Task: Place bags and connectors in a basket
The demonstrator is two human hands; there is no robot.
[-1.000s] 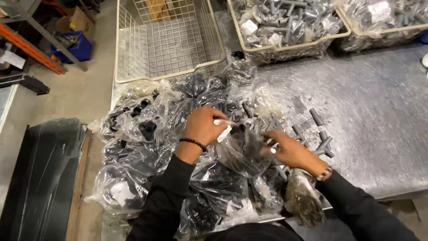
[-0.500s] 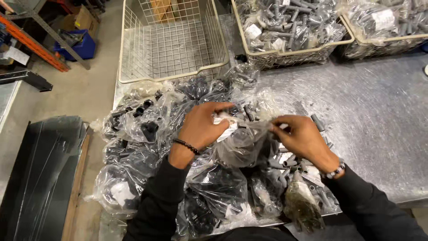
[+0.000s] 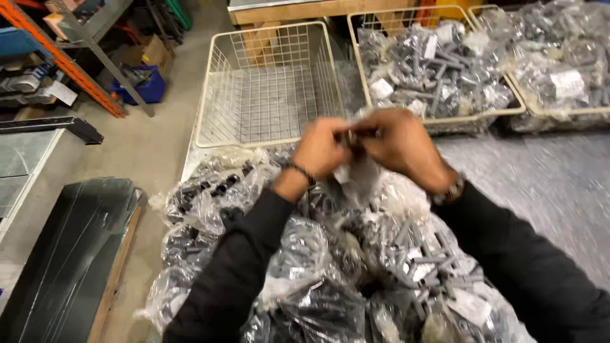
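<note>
Both my hands are raised above a heap of clear plastic bags of small grey and black parts [image 3: 330,267]. My left hand [image 3: 321,149] and my right hand [image 3: 400,146] meet at the top of one clear bag of grey parts [image 3: 359,178]; each pinches its neck, and the bag hangs between them. The image is blurred around the fingers. Black sleeves cover both arms, and a dark bracelet sits on my left wrist.
An empty white wire basket [image 3: 267,89] stands behind the heap. To its right are two wire baskets [image 3: 438,63] [image 3: 559,70] filled with bagged grey parts. The metal table top [image 3: 546,190] shows at right. Black panels [image 3: 70,254] and orange shelving [image 3: 57,57] are at left.
Both hands have lifted the bag up off the heap and come together at its top. The camera has tilted up toward the baskets.
</note>
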